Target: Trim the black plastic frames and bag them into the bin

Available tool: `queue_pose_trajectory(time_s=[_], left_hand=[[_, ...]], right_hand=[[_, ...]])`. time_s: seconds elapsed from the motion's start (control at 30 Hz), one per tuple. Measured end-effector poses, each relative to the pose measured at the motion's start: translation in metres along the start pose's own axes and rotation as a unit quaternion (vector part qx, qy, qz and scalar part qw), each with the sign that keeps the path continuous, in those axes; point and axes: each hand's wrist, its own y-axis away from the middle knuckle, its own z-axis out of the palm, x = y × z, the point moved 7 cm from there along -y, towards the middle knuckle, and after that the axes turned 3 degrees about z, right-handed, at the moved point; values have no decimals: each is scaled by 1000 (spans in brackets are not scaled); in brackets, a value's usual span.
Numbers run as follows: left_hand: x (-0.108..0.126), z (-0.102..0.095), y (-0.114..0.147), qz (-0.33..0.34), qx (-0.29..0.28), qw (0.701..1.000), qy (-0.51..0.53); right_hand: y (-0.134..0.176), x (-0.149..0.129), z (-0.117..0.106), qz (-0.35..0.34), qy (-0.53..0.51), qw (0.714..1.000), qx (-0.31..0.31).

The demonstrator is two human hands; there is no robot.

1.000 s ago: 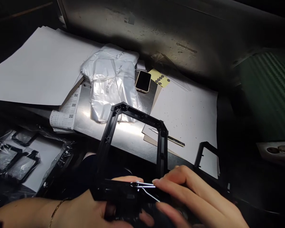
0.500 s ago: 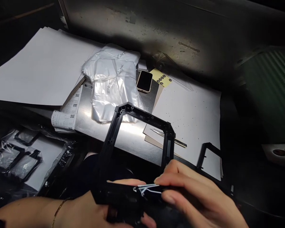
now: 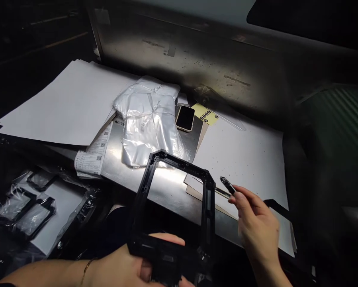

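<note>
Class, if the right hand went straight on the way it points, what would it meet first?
Probably the white sheet beyond the dark tool in the right hand, though depth is unclear.

Black frame [image 3: 208, 207] near, white paper [image 3: 62, 105] left, black-dotted yellow sheet [image 3: 200, 110] far, possibly a green-striped panel [image 3: 343, 127] right

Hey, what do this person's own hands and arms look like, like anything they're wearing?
Both the left hand and right hand are ungloved. A thin, gold-coloured bracelet circles the left wrist. No bracelet or watch shows on the right wrist, and no sleeve shows on the visible right forearm.
</note>
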Motion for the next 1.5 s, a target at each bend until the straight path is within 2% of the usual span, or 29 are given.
queue_pose_trajectory(time_s=[0.1, 0.23, 0.33, 0.47, 0.57, 0.67, 0.77, 0.87, 0.93, 1.03, 1.1, 1.17, 1.23, 1.33, 1.5], left_hand=[[-3, -3, 0, -5, 17, 1000, 13], [-6, -7, 1, 11, 19, 999, 24], [-10, -12, 2, 25, 18, 999, 36], [-13, -13, 1, 32, 10, 999, 22], [-15, -11, -1, 10, 20, 1000, 13], [-20, -8, -5, -16, 27, 999, 9], [-24, -6, -8, -24, 0, 999, 26], [-17, -4, -4, 12, -66, 994, 84], [-5, -9, 2, 61, -81, 986, 134], [3, -27, 12, 79, -28, 981, 177], [1, -36, 18, 62, 4, 984, 169], [-2, -43, 21, 56, 15, 987, 149], [-4, -47, 24, 67, 19, 987, 144], [-7, -50, 25, 74, 15, 986, 146], [-9, -50, 26, 73, 7, 988, 136]], right_hand=[[-7, 18, 19, -3, 45, 998, -44], [-9, 29, 35, -22, 45, 996, -80], [-13, 34, 40, -18, 12, 996, -82], [-12, 26, 36, 33, -85, 994, -68], [-1, -2, 35, 62, -196, 974, -91], [19, -27, 46, 115, -302, 930, -172], [40, -29, 58, 199, -350, 886, -230], [52, -17, 56, 225, -343, 887, -210], [59, -9, 52, 222, -332, 896, -197], [69, 0, 54, 197, -265, 912, -242], [69, 4, 53, 140, -183, 938, -259], [61, 11, 46, 70, -83, 969, -220], [50, 20, 37, 14, 13, 987, -159], [39, 36, 37, -41, 88, 986, -135], [41, 50, 46, -126, 145, 965, -181]])
